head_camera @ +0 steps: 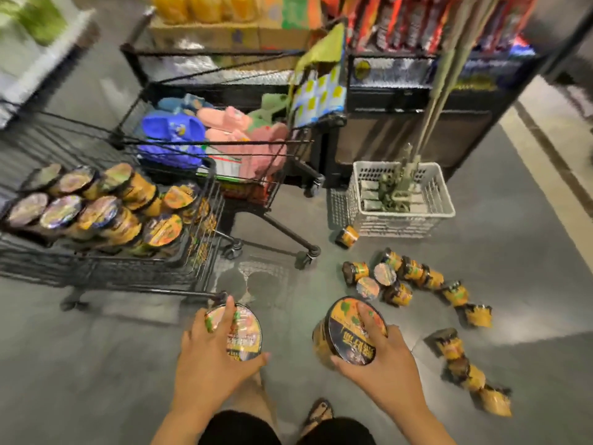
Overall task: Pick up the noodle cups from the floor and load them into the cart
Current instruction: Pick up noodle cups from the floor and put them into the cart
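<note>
My left hand (208, 358) grips one orange-and-black noodle cup (245, 334) by its lid, held above the floor. My right hand (385, 358) grips a second noodle cup (348, 332), lid tilted toward me. The black wire cart (106, 268) stands at the left, with several noodle cups (96, 207) lying inside it. On the floor to the right, several more cups (414, 281) lie scattered in a curved row, with others (465, 370) trailing to the lower right. One cup (346, 236) lies alone by the white basket.
A second cart (279, 175) filled with blue and pink slippers stands behind the first. A white plastic basket (401, 216) with mop poles sits on the floor at the right. Store shelves (417, 75) rise behind. My sandalled foot (319, 414) is below my hands.
</note>
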`<act>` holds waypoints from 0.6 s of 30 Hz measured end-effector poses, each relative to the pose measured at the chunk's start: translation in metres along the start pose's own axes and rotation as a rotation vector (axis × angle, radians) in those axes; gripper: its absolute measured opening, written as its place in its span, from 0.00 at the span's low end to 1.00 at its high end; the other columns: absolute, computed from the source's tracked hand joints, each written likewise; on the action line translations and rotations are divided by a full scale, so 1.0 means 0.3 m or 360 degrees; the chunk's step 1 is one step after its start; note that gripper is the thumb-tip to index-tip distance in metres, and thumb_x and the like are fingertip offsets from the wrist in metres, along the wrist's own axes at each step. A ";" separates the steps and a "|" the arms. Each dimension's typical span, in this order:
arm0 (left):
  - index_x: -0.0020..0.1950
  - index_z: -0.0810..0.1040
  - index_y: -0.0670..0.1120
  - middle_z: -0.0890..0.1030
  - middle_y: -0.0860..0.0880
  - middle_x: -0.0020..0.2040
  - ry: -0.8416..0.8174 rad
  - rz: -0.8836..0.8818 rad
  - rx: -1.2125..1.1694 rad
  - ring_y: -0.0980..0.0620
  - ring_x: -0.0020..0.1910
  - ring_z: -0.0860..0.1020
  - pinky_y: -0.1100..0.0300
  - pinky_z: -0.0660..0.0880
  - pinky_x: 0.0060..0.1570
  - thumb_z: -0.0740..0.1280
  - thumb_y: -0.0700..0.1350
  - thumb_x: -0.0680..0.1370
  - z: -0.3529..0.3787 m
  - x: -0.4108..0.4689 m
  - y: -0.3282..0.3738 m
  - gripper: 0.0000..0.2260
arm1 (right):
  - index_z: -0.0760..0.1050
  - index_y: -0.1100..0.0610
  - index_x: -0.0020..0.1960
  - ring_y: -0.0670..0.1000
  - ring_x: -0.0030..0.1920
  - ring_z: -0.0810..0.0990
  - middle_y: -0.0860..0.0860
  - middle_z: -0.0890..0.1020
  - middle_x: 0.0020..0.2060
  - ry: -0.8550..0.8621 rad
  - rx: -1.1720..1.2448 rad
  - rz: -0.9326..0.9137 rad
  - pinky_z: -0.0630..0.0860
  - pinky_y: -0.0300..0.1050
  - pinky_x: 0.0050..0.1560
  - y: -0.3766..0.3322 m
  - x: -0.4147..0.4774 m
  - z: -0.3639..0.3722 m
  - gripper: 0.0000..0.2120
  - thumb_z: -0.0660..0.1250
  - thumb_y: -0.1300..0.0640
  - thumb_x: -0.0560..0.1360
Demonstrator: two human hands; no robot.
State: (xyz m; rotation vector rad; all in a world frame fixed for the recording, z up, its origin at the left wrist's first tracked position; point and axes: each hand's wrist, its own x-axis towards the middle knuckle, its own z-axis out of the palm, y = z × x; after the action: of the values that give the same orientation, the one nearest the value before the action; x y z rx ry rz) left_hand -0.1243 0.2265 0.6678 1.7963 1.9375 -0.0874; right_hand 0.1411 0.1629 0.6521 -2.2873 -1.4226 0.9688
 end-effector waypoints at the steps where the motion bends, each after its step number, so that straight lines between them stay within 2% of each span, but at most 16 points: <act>1: 0.77 0.39 0.65 0.52 0.46 0.77 0.0017 -0.0033 -0.0065 0.41 0.72 0.57 0.49 0.68 0.65 0.65 0.75 0.62 -0.012 -0.001 -0.016 0.51 | 0.49 0.29 0.73 0.49 0.59 0.74 0.46 0.68 0.55 -0.0008 0.0009 -0.0013 0.72 0.39 0.57 -0.019 0.002 -0.006 0.51 0.59 0.21 0.52; 5: 0.78 0.45 0.63 0.57 0.46 0.75 0.0140 -0.0153 -0.0333 0.41 0.72 0.59 0.48 0.67 0.66 0.65 0.75 0.60 -0.096 0.054 -0.093 0.52 | 0.52 0.31 0.74 0.50 0.64 0.72 0.46 0.68 0.63 -0.0070 -0.0045 -0.0120 0.71 0.42 0.62 -0.133 0.058 -0.005 0.53 0.60 0.20 0.51; 8: 0.78 0.49 0.63 0.59 0.46 0.75 0.0282 -0.0147 -0.0362 0.42 0.72 0.61 0.47 0.68 0.65 0.61 0.78 0.57 -0.181 0.135 -0.153 0.53 | 0.52 0.31 0.74 0.51 0.64 0.71 0.47 0.67 0.62 -0.0054 -0.0108 -0.0195 0.71 0.44 0.63 -0.249 0.147 0.017 0.53 0.59 0.19 0.51; 11: 0.78 0.48 0.64 0.55 0.47 0.78 0.0322 -0.0154 -0.0389 0.43 0.74 0.57 0.49 0.65 0.67 0.67 0.75 0.60 -0.271 0.238 -0.212 0.51 | 0.52 0.30 0.74 0.51 0.62 0.72 0.48 0.69 0.59 -0.0014 -0.0148 -0.0234 0.71 0.45 0.60 -0.391 0.244 0.059 0.53 0.59 0.19 0.50; 15: 0.78 0.49 0.64 0.54 0.48 0.77 0.0420 -0.0180 -0.0410 0.43 0.74 0.58 0.50 0.65 0.67 0.67 0.76 0.61 -0.401 0.379 -0.319 0.50 | 0.51 0.28 0.72 0.50 0.57 0.73 0.47 0.70 0.52 0.0013 -0.0070 -0.0290 0.73 0.45 0.56 -0.570 0.366 0.140 0.57 0.55 0.13 0.45; 18: 0.78 0.48 0.64 0.53 0.48 0.78 0.0461 -0.0223 -0.0434 0.43 0.74 0.57 0.49 0.64 0.68 0.67 0.76 0.61 -0.488 0.465 -0.416 0.50 | 0.49 0.28 0.73 0.52 0.60 0.73 0.48 0.69 0.57 -0.0006 -0.0078 -0.0324 0.73 0.46 0.59 -0.692 0.461 0.211 0.53 0.61 0.19 0.51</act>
State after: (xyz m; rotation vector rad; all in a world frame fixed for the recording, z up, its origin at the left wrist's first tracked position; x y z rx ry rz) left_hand -0.2897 0.3927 0.7065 1.5601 2.1513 0.3924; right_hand -0.0034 0.3754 0.6652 -2.1228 -1.6594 0.8860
